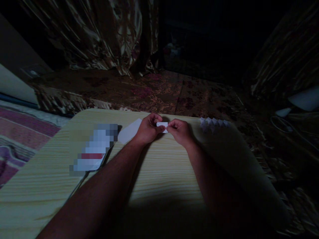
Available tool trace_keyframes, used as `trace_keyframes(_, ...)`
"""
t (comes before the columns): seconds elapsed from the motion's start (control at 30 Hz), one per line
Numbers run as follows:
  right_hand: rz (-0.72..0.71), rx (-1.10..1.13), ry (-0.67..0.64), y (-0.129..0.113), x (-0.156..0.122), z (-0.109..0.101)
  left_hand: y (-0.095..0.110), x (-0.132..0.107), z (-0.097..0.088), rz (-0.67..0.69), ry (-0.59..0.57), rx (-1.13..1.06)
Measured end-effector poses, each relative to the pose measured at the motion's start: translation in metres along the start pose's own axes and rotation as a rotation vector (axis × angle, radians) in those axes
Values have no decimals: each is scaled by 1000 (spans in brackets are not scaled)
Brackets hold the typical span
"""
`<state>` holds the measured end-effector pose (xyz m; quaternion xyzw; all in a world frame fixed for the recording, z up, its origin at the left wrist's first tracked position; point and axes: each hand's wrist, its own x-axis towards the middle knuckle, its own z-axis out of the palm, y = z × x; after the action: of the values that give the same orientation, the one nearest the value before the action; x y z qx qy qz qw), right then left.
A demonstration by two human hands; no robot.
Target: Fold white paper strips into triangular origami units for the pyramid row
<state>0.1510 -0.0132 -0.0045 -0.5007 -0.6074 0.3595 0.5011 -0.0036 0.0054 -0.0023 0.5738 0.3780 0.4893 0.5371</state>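
Note:
Near the far edge of the wooden-topped table [159,172], a small folded piece of white paper [162,124] is between my two hands. My left hand [149,129] grips its left side, with the thumb lying across the front. At its right edge my right hand [179,130] pinches the paper between thumb and fingertips. Behind my left hand lies a stack or sheet of white paper [129,131], partly covered by that hand. To the right stand several small folded white paper pieces [213,122] in a row, dim in the shadow.
On the left of the table lies a blurred-out phone-like object [96,149] with a cable running toward me. Beyond the table is a ledge with patterned cloth [149,89] and a curtain [119,33]. A striped bedspread [22,132] is at left; a white lamp-like object [305,99] stands at right.

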Motion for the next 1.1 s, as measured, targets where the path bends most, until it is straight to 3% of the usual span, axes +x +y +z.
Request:
trace_keyframes(0.83, -4, -8, -6, 1, 0, -2, 4, -2, 1, 6, -118, -17)
trace_keyframes(1.1, -13, 20, 47, 1, 1, 0, 6, -4, 4, 3, -61, -39)
